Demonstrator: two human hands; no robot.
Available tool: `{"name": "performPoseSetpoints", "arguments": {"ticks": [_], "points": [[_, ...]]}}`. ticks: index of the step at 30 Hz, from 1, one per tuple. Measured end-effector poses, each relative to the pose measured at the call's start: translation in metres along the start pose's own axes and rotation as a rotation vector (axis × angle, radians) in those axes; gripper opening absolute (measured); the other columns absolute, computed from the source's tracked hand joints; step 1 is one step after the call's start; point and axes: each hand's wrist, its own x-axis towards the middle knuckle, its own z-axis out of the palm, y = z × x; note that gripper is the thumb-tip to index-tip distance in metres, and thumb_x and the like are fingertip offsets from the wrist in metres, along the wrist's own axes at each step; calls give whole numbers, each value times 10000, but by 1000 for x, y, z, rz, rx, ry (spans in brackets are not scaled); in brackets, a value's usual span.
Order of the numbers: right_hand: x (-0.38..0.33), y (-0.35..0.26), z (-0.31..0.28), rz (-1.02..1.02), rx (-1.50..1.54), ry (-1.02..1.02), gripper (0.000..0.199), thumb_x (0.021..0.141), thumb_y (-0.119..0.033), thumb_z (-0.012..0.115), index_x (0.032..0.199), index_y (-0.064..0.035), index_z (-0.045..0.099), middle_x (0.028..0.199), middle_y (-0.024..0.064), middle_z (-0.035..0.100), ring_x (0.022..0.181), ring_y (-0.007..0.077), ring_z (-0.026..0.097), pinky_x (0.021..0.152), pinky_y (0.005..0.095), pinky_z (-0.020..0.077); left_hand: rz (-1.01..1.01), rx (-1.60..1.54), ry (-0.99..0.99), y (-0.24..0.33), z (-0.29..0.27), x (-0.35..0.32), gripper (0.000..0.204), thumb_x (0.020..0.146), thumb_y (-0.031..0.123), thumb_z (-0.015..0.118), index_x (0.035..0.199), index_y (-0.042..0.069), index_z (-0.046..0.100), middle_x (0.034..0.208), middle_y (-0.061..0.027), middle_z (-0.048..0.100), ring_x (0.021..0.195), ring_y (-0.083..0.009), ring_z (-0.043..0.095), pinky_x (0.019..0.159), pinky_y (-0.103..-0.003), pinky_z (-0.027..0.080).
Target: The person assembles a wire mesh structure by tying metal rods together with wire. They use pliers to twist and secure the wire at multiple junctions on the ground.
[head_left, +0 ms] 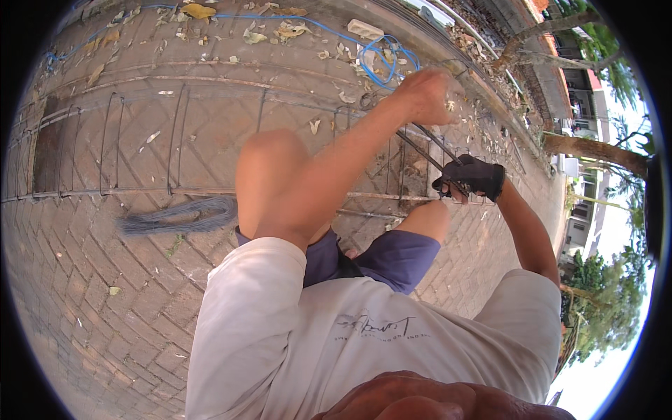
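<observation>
White shirt (364, 336) nearest the lens, bare left hand (428, 94) closed around thin pincer handles (427, 143), gloved right hand (470, 178) clenched on them, rebar cage (140, 140) laid across brick paving (84, 294).

Black glove (478, 176); blue cord (383, 59); reddish herringbone paving (91, 280)

Bright daylight, soft shadows, sharp focus, strong fisheye bending at edges.
</observation>
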Motion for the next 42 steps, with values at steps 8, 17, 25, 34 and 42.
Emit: {"name": "performPoseSetpoints", "arguments": {"ticks": [8,17,25,34,42], "points": [[-31,52,43,-272,-42,224,434,1048,-404,639,968,-1,781,664,86,700,578,166,671,564,311,521,-396,-252,-437,-29,-93,-2,620,927,397,836,1356,-37,728,1192,-169,807,1104,-226,760,924,-370,593],[12,114,78,-478,144,302,373,1045,-370,714,1186,-29,766,995,51,767,881,80,654,768,281,527,-711,-710,336,-7,-40,-4,267,1091,193,665,1279,11,718,1048,-113,806,934,-186,764,794,-310,616],[122,107,169,-528,-268,1099,550,1028,-327,663,1531,-110,615,1296,178,697,1216,344,638,1058,542,417,-815,-715,901,-11,-51,-26,118,1048,113,645,1017,23,715,822,-72,698,578,-137,574,466,-322,409],[162,124,157,-778,147,840,688,1041,-420,708,1610,-84,520,1482,195,628,1326,328,614,1097,499,486,-884,-541,-23,80,19,-94,138,958,127,755,977,-10,756,788,-111,742,481,-115,562,420,-280,391],[147,134,138,-1093,1162,-131,298,1071,-78,655,1346,36,675,1156,138,744,1078,217,712,954,339,569,-1259,-823,-200,134,36,-171,136,974,153,748,969,17,751,697,-86,704,446,-103,529,393,-297,358]]}}
